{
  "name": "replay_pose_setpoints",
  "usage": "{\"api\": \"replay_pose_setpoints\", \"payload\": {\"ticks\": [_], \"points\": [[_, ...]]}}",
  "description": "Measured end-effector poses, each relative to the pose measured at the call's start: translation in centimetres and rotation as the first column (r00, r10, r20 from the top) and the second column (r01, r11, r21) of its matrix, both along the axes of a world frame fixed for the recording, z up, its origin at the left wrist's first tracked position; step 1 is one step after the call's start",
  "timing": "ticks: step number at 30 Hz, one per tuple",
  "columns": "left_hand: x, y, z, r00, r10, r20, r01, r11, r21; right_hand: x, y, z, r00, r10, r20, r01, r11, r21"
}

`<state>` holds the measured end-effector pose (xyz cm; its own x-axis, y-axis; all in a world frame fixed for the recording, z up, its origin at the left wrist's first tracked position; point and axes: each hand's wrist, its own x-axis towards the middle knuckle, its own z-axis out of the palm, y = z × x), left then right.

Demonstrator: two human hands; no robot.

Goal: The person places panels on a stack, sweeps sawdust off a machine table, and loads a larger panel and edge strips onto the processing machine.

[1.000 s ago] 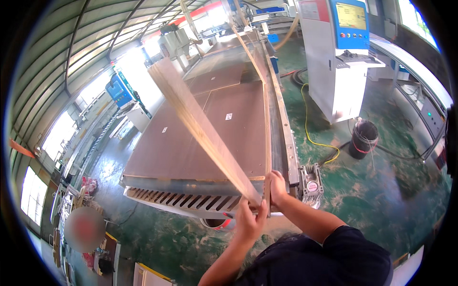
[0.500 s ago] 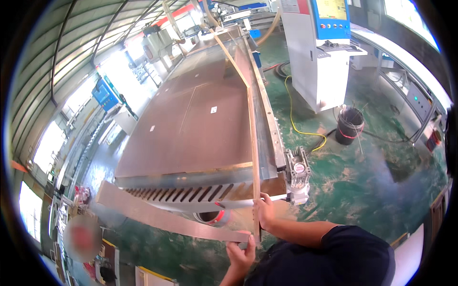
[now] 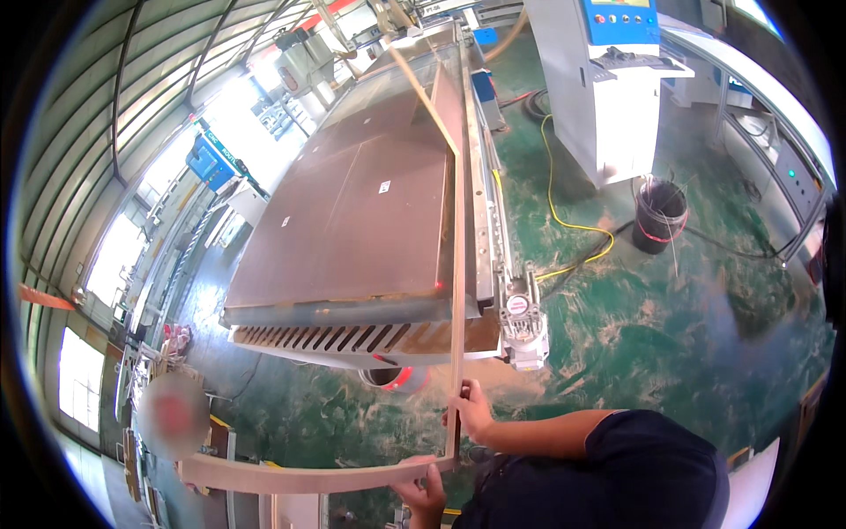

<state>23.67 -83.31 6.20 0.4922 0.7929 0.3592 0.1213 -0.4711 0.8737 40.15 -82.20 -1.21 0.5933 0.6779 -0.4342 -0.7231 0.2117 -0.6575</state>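
I hold a thin, pale wooden strip frame [image 3: 456,291] that is bent into a corner. One long strip rises along the right edge of the machine table, and another strip [image 3: 300,479] runs left near the floor. My right hand [image 3: 467,410] grips the upright strip just above the corner. Just below it, my left hand [image 3: 423,488] is closed on the corner where the two strips meet. The frame is open in the middle, and the table shows through it.
A large flat machine table [image 3: 352,317] carries a brown sheet [image 3: 370,212], with a motor [image 3: 520,317] at its near right corner. A white control cabinet [image 3: 608,97], a black bucket [image 3: 659,214] and a yellow cable [image 3: 564,220] stand on the green, dusty floor. A person [image 3: 172,419] stands at lower left.
The strip went from slanting up over the table to standing along its right edge. Its lower strip dropped toward the floor at left. Both hands kept their grip and moved lower.
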Motion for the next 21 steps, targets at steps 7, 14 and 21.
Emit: {"api": "replay_pose_setpoints", "payload": {"ticks": [7, 14, 21], "points": [[-4.5, -6.0, 0.8, 0.99, 0.086, -0.114, -0.091, 0.995, -0.035, -2.3, -4.6, -1.7, 0.954, 0.287, 0.089, -0.278, 0.955, -0.102], [-8.3, -8.6, 1.0, 0.984, 0.174, -0.039, -0.177, 0.98, -0.087, -6.6, -4.9, -1.7, 0.882, 0.466, 0.067, -0.45, 0.877, -0.169], [-16.1, -9.5, 0.8, 0.942, 0.191, -0.276, -0.208, 0.978, -0.033, -11.7, -6.2, 0.4, 0.79, 0.609, 0.073, -0.586, 0.785, -0.203]]}}
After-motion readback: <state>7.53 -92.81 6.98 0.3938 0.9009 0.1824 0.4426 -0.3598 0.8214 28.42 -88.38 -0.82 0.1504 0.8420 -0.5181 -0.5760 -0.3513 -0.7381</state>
